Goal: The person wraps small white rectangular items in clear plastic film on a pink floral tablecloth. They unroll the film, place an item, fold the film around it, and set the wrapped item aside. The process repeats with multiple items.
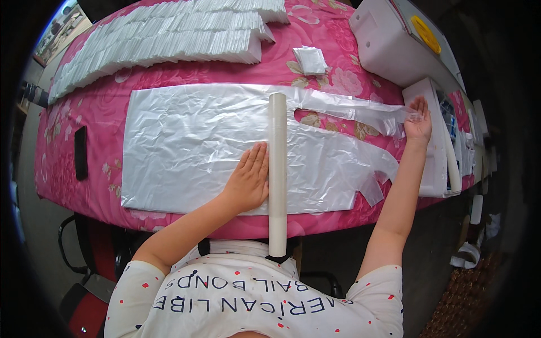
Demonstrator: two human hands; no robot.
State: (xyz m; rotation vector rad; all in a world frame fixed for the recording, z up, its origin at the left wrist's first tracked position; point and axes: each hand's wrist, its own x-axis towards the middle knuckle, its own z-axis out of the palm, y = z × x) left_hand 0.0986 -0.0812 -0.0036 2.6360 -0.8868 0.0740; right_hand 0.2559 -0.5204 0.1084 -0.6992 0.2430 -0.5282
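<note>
A thin white plastic sheet (186, 146), shaped like a disposable apron, lies spread across the table with two long strips on its right side. Across it, from far to near, rests a pale tube or roll (277, 174). My left hand (249, 176) lies flat on the sheet, fingers together and stretched out, its edge against the roll's left side. At the end of the far strip (372, 111) is my right hand (418, 121), palm up with fingers extended. The strip's end lies over its palm and fingers. The near strip (369, 163) hangs loose, crumpled.
Rows of folded white plastic packets (169, 42) fill the far left. A small packet stack (310, 60) lies at the back. On the left is a black phone-like object (81, 152). White boxes (383, 42) stand at right. A pink floral cloth (53, 163) covers the table.
</note>
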